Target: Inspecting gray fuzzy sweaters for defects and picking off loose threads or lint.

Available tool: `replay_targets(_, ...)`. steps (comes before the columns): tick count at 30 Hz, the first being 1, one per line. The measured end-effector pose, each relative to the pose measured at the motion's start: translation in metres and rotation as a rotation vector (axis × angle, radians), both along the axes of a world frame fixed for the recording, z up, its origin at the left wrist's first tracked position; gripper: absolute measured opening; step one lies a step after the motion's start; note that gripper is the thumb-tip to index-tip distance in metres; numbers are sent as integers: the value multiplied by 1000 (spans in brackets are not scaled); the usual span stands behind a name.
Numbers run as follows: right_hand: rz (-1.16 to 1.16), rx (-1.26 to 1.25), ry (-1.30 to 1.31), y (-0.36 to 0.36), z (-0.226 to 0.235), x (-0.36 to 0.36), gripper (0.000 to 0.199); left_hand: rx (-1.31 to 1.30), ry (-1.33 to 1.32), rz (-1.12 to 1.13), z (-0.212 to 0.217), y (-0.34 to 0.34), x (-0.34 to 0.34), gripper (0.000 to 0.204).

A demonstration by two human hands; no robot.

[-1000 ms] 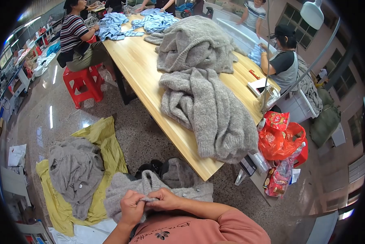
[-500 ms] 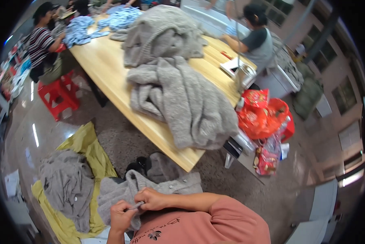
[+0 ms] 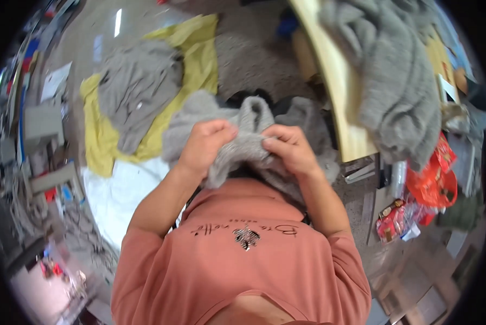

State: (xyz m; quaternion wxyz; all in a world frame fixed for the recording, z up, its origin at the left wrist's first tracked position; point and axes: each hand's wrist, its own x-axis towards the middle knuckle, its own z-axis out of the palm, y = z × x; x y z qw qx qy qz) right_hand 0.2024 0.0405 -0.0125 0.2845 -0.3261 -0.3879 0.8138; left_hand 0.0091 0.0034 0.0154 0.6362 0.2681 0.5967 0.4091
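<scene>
A fluffy grey knitted cardigan (image 3: 248,142) lies across my lap, one edge of it stretched between my two hands. My left hand (image 3: 209,142) pinches the knit on the left side. On the right, my right hand (image 3: 290,145) grips the same edge between thumb and fingers. A folded loop of the knit stands up between the hands. Past my left hand, more of the fluffy fabric spreads out, and buttons on the garment are hard to make out now.
At the right, a wooden table (image 3: 346,122) holds a pile of grey knitwear (image 3: 397,76). A grey garment (image 3: 140,89) lies on yellow cloth (image 3: 204,70) on the floor, beside a white sheet (image 3: 118,189). Red plastic bags (image 3: 432,181) sit by the table's near corner.
My view has tipped down and turned left, so the table now sits at the right. My hands have moved apart, holding the knit stretched between them rather than close together.
</scene>
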Motion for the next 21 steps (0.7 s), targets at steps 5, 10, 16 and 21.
replay_targets(5, -65, -73, 114, 5, -16, 2, 11, 12, -109, -335, 4, -4, -20, 5)
replay_targets(10, -158, -82, 82, 0, -25, 4, 11, 134, 98, -402, -4, -13, -37, 6)
replay_targets(16, -46, 1111, -741, -6, -4, -11, 51, 118, -119, -117, -10, -18, -14, 3)
replay_targets(21, 204, 547, -359, -14, -13, -27, 41, 201, -120, -167, -11, -26, -3, 6)
